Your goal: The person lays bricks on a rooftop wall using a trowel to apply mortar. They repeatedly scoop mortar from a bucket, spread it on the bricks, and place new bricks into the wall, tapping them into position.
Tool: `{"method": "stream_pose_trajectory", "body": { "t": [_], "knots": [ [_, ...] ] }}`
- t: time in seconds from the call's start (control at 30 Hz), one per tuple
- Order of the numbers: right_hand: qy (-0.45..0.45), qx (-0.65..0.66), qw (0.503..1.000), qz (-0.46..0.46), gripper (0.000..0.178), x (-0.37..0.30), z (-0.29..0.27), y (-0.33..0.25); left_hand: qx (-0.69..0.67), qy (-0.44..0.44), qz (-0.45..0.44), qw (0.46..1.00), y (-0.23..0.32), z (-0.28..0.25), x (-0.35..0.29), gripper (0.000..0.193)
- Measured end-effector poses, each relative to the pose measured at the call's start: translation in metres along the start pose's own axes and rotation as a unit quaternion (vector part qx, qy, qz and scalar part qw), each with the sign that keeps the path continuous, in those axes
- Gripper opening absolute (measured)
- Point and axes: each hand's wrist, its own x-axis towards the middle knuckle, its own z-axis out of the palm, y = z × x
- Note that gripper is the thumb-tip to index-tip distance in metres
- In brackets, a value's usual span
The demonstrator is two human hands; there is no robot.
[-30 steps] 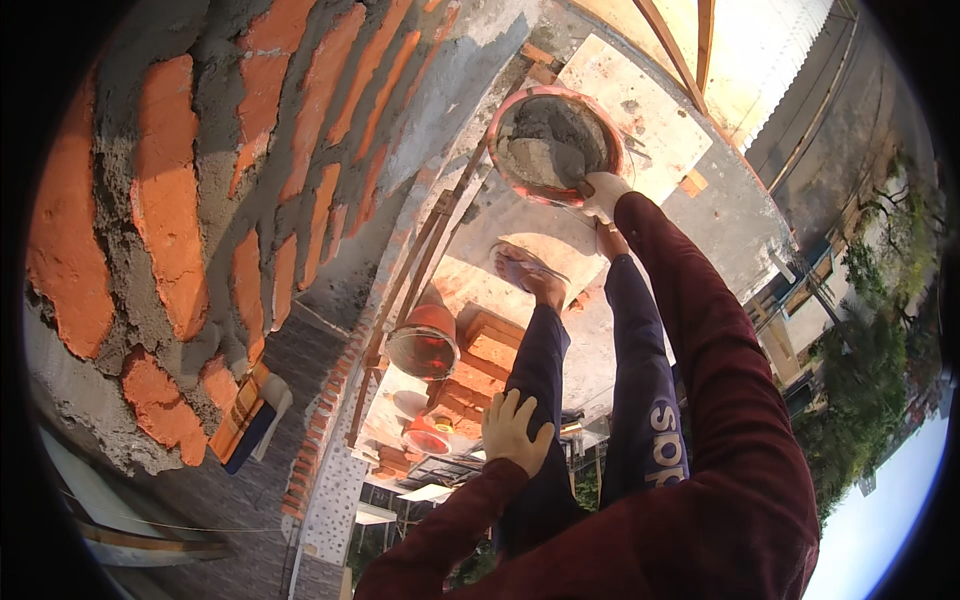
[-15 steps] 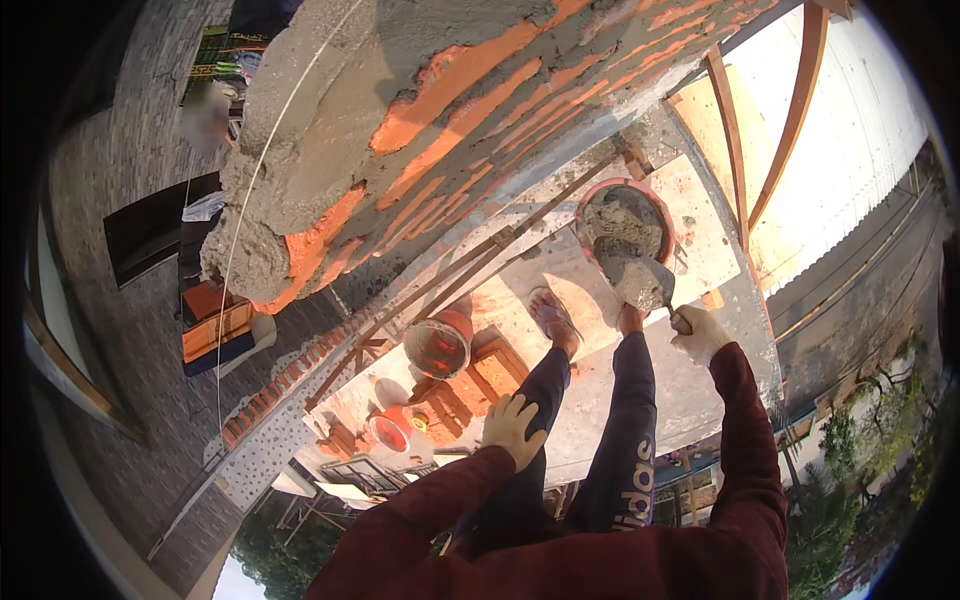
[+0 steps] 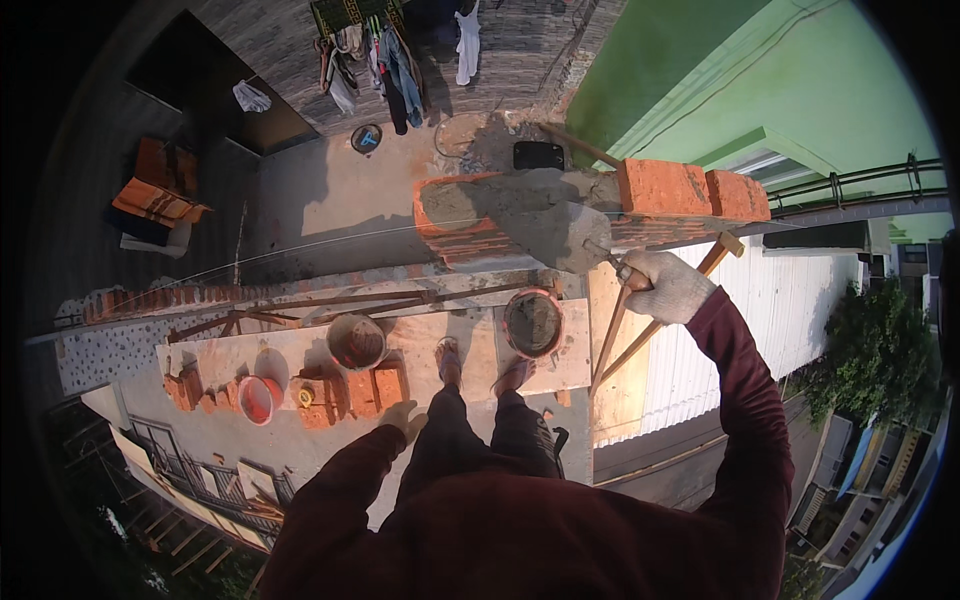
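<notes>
My right hand (image 3: 668, 287), in a pale work glove, is closed round the handle of a trowel (image 3: 567, 236). Grey mortar covers the blade, which lies over the top of a brick wall (image 3: 460, 250). Wet mortar (image 3: 462, 203) coats the wall top left of the blade, and orange bricks (image 3: 664, 188) sit on it to the right. Beside my left leg, my gloved left hand (image 3: 404, 420) hangs with fingers apart, holding nothing. A round tub of mortar (image 3: 557, 338) stands by my right foot.
A thin white string (image 3: 330, 240) runs along the wall. On the platform to my left stand a bucket (image 3: 357, 341), stacked bricks (image 3: 378, 390) and a red pail (image 3: 260, 400). Wooden braces (image 3: 712, 258) rise at the right beside a corrugated white roof (image 3: 740, 310). Clothes (image 3: 395, 75) hang beyond the wall.
My right hand has lifted the loaded trowel from the tub to the wall top. The left hand has come off my thigh to beside the leg. The view has swung toward the wall's right end.
</notes>
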Motion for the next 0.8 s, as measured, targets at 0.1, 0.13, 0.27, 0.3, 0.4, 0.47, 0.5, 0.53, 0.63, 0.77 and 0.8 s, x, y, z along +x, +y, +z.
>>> {"method": "stream_pose_trajectory", "body": {
  "t": [0.1, 0.13, 0.27, 0.3, 0.4, 0.47, 0.5, 0.53, 0.63, 0.77, 0.8],
  "knots": [
    [0.116, -0.171, 0.969, -0.137, 0.022, 0.056, -0.011, -0.007, -0.054, 0.022, -0.065, 0.996, -0.034, 0.009, -0.013, 0.069],
    [0.137, -0.225, 0.956, -0.130, 0.025, 0.072, -0.007, -0.012, -0.080, 0.024, -0.094, 0.992, -0.044, 0.013, -0.020, 0.070],
    [0.239, -0.371, 0.888, -0.127, 0.031, 0.131, 0.038, -0.020, -0.160, 0.038, -0.119, 0.979, -0.097, 0.052, -0.034, 0.069],
    [0.266, -0.393, 0.870, -0.133, 0.032, 0.135, 0.045, -0.029, -0.145, 0.045, -0.124, 0.981, -0.095, 0.055, -0.039, 0.067],
    [0.326, -0.343, 0.868, -0.150, 0.026, 0.100, 0.046, -0.042, -0.101, 0.059, -0.098, 0.988, -0.097, 0.066, -0.044, 0.065],
    [0.297, -0.258, 0.915, -0.090, 0.026, 0.061, 0.035, -0.057, -0.070, 0.074, -0.045, 0.994, -0.133, 0.080, -0.040, 0.069],
    [0.245, -0.194, 0.949, -0.035, 0.028, 0.033, 0.027, -0.062, -0.093, 0.083, -0.027, 0.992, -0.130, 0.081, -0.036, 0.066],
    [0.209, -0.164, 0.964, -0.019, 0.033, 0.008, 0.022, -0.060, -0.144, 0.084, -0.047, 0.985, -0.119, 0.077, -0.034, 0.066],
    [0.049, -0.065, 0.987, 0.139, 0.044, -0.050, 0.037, -0.069, -0.244, 0.096, -0.088, 0.961, -0.096, 0.059, -0.032, 0.061],
    [0.081, -0.088, 0.992, 0.047, 0.045, -0.011, 0.117, -0.028, -0.099, -0.004, -0.020, 0.995, -0.121, 0.049, -0.004, 0.053],
    [0.118, -0.103, 0.988, 0.008, 0.046, 0.003, 0.128, -0.021, -0.074, -0.063, -0.032, 0.995, -0.084, 0.031, 0.006, 0.052]
  ]
}}
